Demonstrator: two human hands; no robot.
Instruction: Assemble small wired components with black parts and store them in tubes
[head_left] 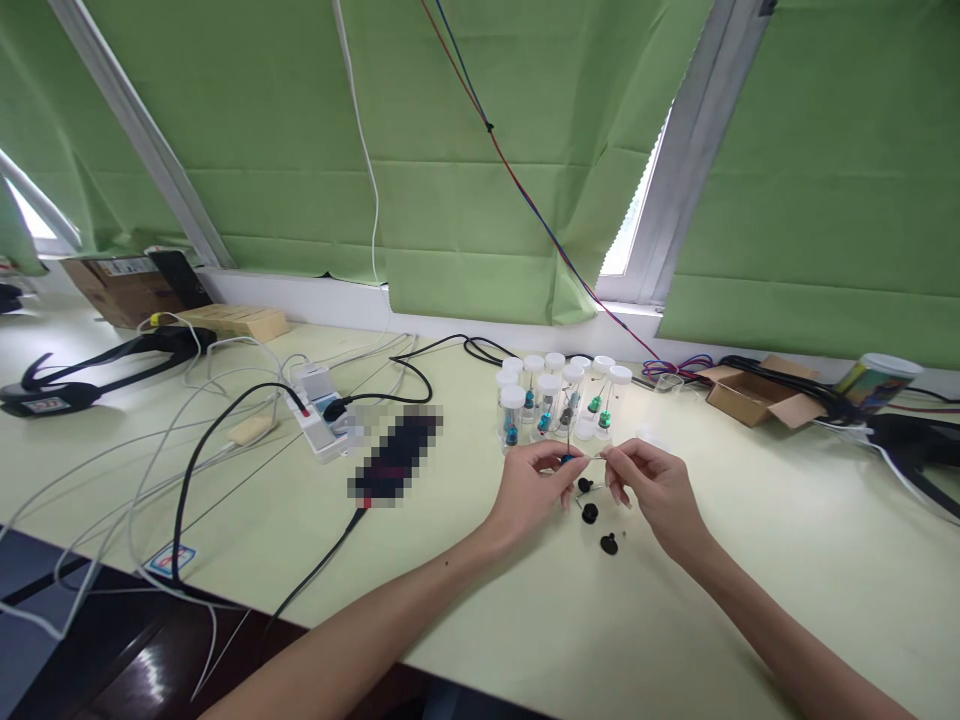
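Blue and tiny, that's the part pinched in the left hand (534, 487): a small blue piece (568, 459) held between thumb and fingertips just above the table (750, 540). The right hand (651, 487) is closed in a fine pinch too, on what looks like a thin pin or wire (592, 457) that runs toward the blue piece. Too small to tell if the two are already joined.

My guess is this stuff weighs next to nothing and is stiff but bendable at the pin, so it's easy to drop or kink. Best hold is by the thicker blue body, not the thin shaft.

Right under the hands sit three black round bits (591, 513) on the tabletop, loose and close together. Just behind the fingers stands a cluster of clear vials with white caps (559, 395), each with a similar coloured piece inside.

Further out: a white power strip (319, 410) with cables to the left, an open cardboard box (754, 397) to the right, green blinds (465, 150) behind.
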